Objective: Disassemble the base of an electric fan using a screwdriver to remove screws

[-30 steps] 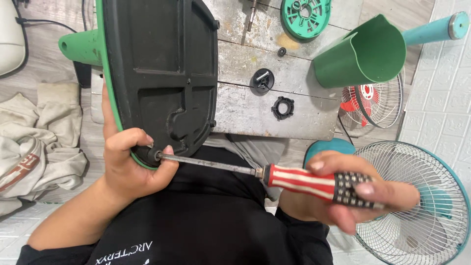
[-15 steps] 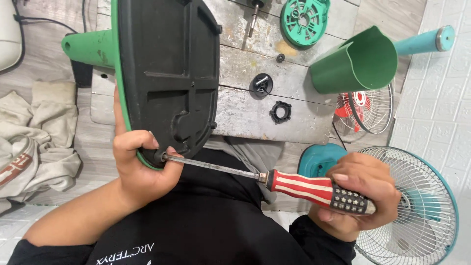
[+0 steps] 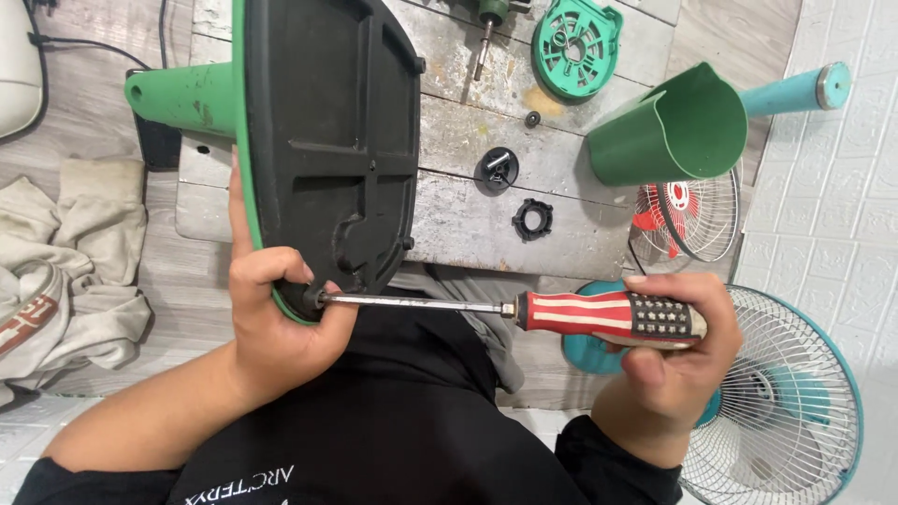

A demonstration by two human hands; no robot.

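Observation:
A fan base [image 3: 327, 140] with a black underside and green rim stands on edge in front of me, its green stem [image 3: 182, 93] pointing left. My left hand [image 3: 276, 332] grips the base's lower edge, thumb and fingers beside the screwdriver tip. My right hand [image 3: 669, 360] is wrapped around the red-and-white striped handle of a screwdriver [image 3: 599, 313]. Its metal shaft runs left, and the tip sits in a hole at the bottom corner of the base.
A worn wooden bench [image 3: 468, 224] carries two black ring parts [image 3: 532, 220], a green round cover [image 3: 577, 36] and a green housing [image 3: 669, 126]. Fan grilles [image 3: 795, 411] lie on the floor at right; crumpled cloth [image 3: 65, 271] lies at left.
My right hand has turned on the screwdriver handle and closed more fully round it. The view has shifted slightly; the base and my left hand hold their place.

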